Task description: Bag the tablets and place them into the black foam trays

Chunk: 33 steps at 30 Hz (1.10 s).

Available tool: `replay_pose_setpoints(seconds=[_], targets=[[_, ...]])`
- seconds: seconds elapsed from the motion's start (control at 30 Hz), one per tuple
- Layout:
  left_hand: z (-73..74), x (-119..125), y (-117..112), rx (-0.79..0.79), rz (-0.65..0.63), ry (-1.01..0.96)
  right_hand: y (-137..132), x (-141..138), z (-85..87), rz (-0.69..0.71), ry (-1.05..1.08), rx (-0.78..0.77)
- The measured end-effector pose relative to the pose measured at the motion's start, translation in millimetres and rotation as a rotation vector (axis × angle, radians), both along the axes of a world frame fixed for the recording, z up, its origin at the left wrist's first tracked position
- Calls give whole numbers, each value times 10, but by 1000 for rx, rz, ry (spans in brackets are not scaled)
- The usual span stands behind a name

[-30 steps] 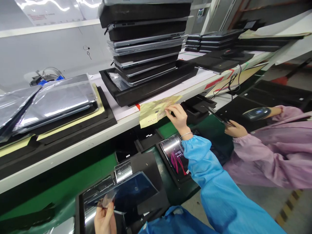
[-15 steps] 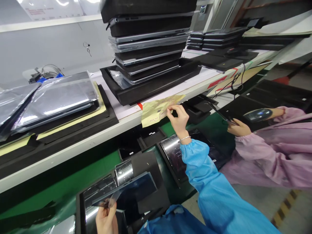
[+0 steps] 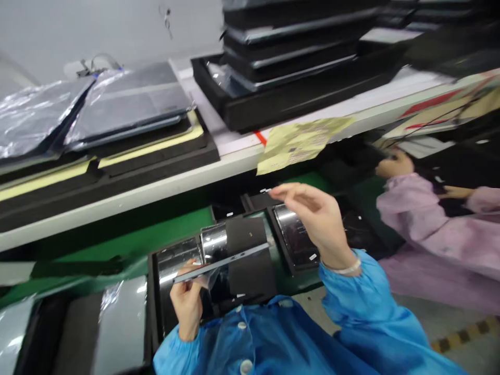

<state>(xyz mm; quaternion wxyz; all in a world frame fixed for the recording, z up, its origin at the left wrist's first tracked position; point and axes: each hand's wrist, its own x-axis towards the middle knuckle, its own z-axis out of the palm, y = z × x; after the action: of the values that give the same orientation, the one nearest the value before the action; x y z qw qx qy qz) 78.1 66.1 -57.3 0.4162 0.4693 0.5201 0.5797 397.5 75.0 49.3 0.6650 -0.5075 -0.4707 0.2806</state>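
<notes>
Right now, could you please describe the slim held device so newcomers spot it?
Under the long white shelf, find the blue sleeves. The left hand grips a slim grey device, seen edge-on; unlike the glossy panels lying nearby, it is held up.

Room L of R hand [image 3: 321, 216]; shelf [image 3: 239, 161] blocks ahead.

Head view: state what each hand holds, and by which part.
The left hand holds a tablet by its left end. Whether the right hand pinches anything small cannot be told.

head camera; looks forward and down; green worktop [image 3: 177, 225] near; right edge seemingly blurred
</notes>
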Motion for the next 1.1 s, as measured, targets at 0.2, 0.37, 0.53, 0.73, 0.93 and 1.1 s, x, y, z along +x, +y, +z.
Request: replay_pose_setpoints(seconds=[0.2,0.37,0.53,0.73,0.93,1.1], targets=[[323,64,-25,394,-162,152,-443,-429,369,557,88,-321],[376,11,-38,526,-156,156,-456,-401,457,606,185,-327],[377,-47,-57,544,-143,222,-467,-388,582,655,143,-403],[408,-62,-108,568,-61,291,-481,-394,735,668,54,-436],[508,-116,-210,512,-47,351,-543,-436,822,624,-27,-425],[634,-172,-241,487,-123,340,-588,-484,855,578,-35,-392]])
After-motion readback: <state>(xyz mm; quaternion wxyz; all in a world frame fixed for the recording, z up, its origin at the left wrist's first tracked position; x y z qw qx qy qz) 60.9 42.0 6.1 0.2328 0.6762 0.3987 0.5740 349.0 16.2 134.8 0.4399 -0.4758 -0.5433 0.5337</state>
